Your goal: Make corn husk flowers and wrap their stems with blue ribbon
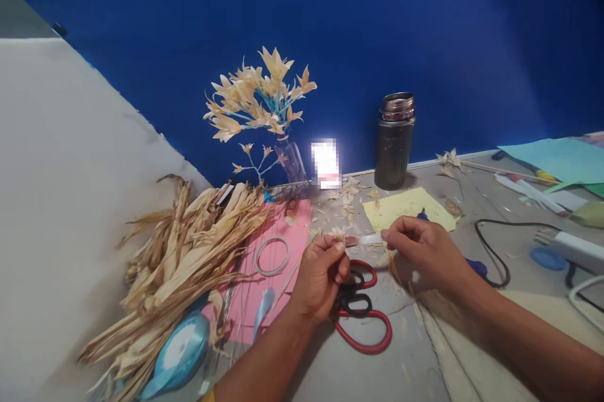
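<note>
We see a strip (371, 239) above the surface (401, 374), scissors (357, 313) before it and husks (189, 257) to the left. Behind stand a vase (293, 166) of flowers (252, 97) and, to its right, a flask (393, 153).

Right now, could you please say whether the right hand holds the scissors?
No, the right hand pinches a pale strip, apart from the scissors.

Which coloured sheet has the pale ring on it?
Only the pink sheet, near the husks, bears the ring; the yellow sheet and light-blue sheet don't.
</note>
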Demonstrator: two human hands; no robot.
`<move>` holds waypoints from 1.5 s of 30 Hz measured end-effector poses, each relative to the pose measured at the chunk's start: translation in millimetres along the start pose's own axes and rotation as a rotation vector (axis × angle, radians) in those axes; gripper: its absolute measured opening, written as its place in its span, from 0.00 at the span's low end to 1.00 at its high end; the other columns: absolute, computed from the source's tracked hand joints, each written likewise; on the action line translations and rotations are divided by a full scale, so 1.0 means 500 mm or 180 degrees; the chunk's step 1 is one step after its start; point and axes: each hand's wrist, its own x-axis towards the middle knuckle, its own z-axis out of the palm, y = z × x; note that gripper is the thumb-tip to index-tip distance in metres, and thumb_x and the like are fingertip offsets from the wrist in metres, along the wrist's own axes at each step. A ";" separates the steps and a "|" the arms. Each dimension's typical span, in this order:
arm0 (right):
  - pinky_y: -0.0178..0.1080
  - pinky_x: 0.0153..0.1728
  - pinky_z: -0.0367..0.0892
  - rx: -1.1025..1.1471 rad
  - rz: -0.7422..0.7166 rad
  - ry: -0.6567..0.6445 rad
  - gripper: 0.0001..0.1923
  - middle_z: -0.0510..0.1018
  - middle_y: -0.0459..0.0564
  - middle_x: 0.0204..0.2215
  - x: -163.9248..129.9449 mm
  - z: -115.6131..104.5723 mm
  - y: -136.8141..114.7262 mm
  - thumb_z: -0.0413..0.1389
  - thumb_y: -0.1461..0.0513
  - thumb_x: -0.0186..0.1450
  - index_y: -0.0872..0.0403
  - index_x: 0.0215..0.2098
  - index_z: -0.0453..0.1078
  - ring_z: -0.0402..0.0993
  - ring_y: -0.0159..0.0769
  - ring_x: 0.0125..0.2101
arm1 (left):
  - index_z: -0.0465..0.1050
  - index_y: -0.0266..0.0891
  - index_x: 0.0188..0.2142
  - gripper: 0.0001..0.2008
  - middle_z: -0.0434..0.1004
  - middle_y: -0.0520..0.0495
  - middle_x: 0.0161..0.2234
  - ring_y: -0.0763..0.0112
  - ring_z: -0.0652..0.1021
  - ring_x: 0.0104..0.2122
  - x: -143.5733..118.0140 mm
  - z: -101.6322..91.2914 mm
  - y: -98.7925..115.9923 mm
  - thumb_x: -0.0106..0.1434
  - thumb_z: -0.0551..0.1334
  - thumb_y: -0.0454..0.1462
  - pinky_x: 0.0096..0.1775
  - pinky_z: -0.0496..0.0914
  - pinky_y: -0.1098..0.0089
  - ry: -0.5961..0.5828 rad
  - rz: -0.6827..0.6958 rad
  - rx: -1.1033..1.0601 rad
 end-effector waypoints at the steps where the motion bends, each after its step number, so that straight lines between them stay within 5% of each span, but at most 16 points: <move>1: 0.36 0.22 0.56 -0.0011 0.0003 0.0039 0.15 0.70 0.44 0.16 0.002 -0.001 0.001 0.58 0.55 0.59 0.52 0.18 0.66 0.61 0.32 0.19 | 0.67 0.36 0.28 0.14 0.79 0.50 0.26 0.85 0.62 0.16 0.000 0.000 0.002 0.54 0.72 0.37 0.21 0.54 0.78 -0.0014 -0.0030 -0.0068; 4: 0.37 0.22 0.56 -0.0066 -0.0028 0.0154 0.16 0.72 0.45 0.17 0.008 -0.009 0.001 0.58 0.54 0.58 0.52 0.18 0.66 0.61 0.32 0.18 | 0.67 0.35 0.28 0.14 0.83 0.44 0.36 0.86 0.62 0.15 0.000 -0.001 0.007 0.52 0.72 0.36 0.20 0.54 0.78 -0.0002 -0.0073 -0.0195; 9: 0.37 0.22 0.57 -0.0213 -0.0027 0.0320 0.16 0.70 0.45 0.15 0.015 -0.020 0.005 0.58 0.52 0.58 0.51 0.18 0.66 0.64 0.33 0.19 | 0.68 0.35 0.30 0.12 0.83 0.41 0.37 0.86 0.63 0.16 0.006 -0.011 0.008 0.54 0.71 0.35 0.21 0.55 0.78 -0.0038 -0.0070 -0.0343; 14: 0.35 0.25 0.62 -0.0183 -0.0166 -0.0793 0.07 0.75 0.43 0.20 0.011 -0.001 0.024 0.61 0.59 0.56 0.53 0.32 0.76 0.70 0.34 0.23 | 0.66 0.35 0.31 0.12 0.84 0.40 0.39 0.86 0.65 0.16 0.006 -0.012 0.008 0.56 0.70 0.34 0.22 0.57 0.78 -0.0123 -0.0076 -0.0434; 17: 0.37 0.30 0.65 0.0156 -0.0171 -0.0967 0.11 0.80 0.48 0.26 0.003 0.009 0.026 0.59 0.56 0.62 0.54 0.32 0.79 0.73 0.36 0.28 | 0.65 0.36 0.31 0.13 0.84 0.39 0.40 0.85 0.65 0.16 0.002 -0.006 0.005 0.56 0.70 0.34 0.21 0.56 0.78 -0.0210 -0.0134 -0.0393; 23: 0.36 0.28 0.66 0.1049 0.0314 -0.1148 0.18 0.83 0.51 0.33 -0.012 0.009 0.012 0.62 0.50 0.62 0.52 0.44 0.79 0.73 0.34 0.27 | 0.66 0.38 0.32 0.13 0.72 0.55 0.17 0.81 0.65 0.15 -0.003 -0.003 -0.008 0.57 0.70 0.38 0.23 0.56 0.77 -0.0303 -0.0172 -0.0132; 32: 0.38 0.29 0.67 0.1184 0.0254 -0.1216 0.15 0.79 0.49 0.28 -0.015 0.014 0.002 0.67 0.51 0.56 0.54 0.28 0.75 0.73 0.35 0.27 | 0.71 0.36 0.32 0.15 0.69 0.54 0.14 0.79 0.65 0.15 -0.004 -0.007 -0.025 0.60 0.68 0.46 0.25 0.58 0.75 -0.0529 -0.0123 0.0441; 39: 0.37 0.29 0.66 0.1122 0.0493 -0.1245 0.11 0.79 0.48 0.25 -0.016 0.012 -0.001 0.63 0.56 0.58 0.55 0.28 0.73 0.73 0.33 0.26 | 0.68 0.37 0.27 0.17 0.71 0.53 0.19 0.81 0.63 0.15 -0.008 0.000 -0.028 0.56 0.71 0.46 0.22 0.55 0.75 -0.0352 -0.0119 0.0550; 45: 0.36 0.26 0.63 0.0454 0.0037 -0.0906 0.10 0.76 0.46 0.23 -0.013 0.016 0.010 0.60 0.56 0.59 0.55 0.29 0.73 0.69 0.33 0.24 | 0.68 0.38 0.27 0.12 0.73 0.53 0.19 0.80 0.66 0.15 -0.008 0.004 -0.025 0.58 0.68 0.41 0.23 0.60 0.75 -0.0154 0.0138 0.0875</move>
